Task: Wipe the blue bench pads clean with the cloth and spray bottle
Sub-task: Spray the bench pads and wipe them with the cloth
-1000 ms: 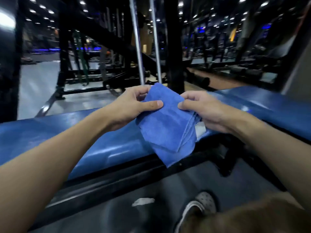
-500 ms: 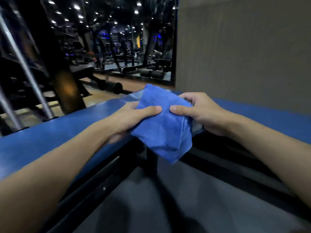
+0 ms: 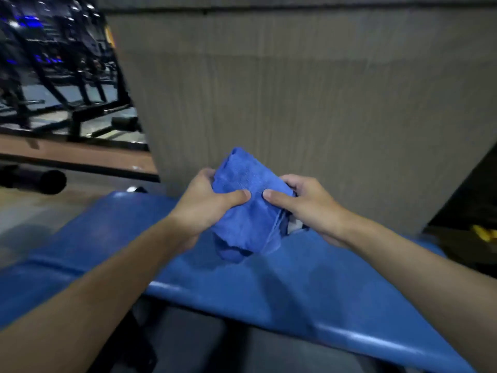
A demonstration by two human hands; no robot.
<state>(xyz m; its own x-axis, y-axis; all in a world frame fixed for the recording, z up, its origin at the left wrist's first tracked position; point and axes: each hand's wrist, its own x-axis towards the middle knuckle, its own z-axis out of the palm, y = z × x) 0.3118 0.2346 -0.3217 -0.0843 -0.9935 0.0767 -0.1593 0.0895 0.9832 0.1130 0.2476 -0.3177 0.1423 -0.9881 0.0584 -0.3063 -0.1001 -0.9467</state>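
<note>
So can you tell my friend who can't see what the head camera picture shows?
Two bare hands, left hand and right hand, hold a bunched blue cloth just above a blue bench pad. A grey wall stands behind, with dark gym machines far left.

A wide grey wall [image 3: 295, 103] with faint vertical lines fills the middle and right of the view. Left of the wall stand black metal exercise frames [image 3: 67, 84], blurred, with small blue lights among them. Below the frames runs a brown strip of floor [image 3: 75, 157], and a black roller [image 3: 32, 180] lies just beneath it. Low at the wall's right edge, something yellow [image 3: 484, 232] shows in a dark corner.
</note>
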